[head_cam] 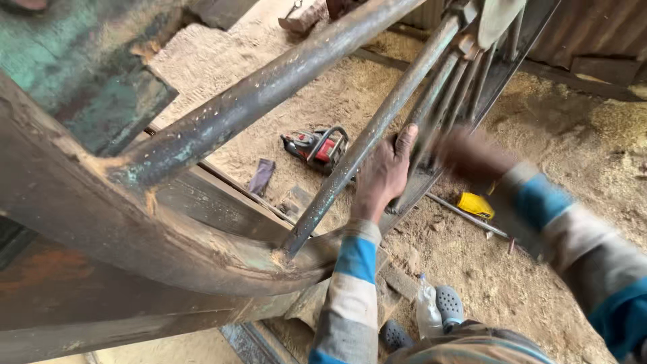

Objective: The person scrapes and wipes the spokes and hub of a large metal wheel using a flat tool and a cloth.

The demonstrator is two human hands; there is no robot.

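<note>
One big rusty wheel rim [135, 236], two hands: left [383, 172] wrapping a rod [431, 101], right [472, 154] blurred, grip unclear.

Down on the sawdust floor [559, 168] you have a red chainsaw [315, 146] lying flat, its black handle up. Just to its left lies a dark cloth [261, 176]. A yellow object [476, 205] sits farther right, beside a thin rod [465, 216] that lies across the ground. Near your feet a clear plastic bottle [426, 310] stands by two grey clogs [449, 305], one on each side of it. Along the top right runs a corrugated metal wall [600, 34]. At the top centre a log end [303, 17] rests on the sawdust.
</note>
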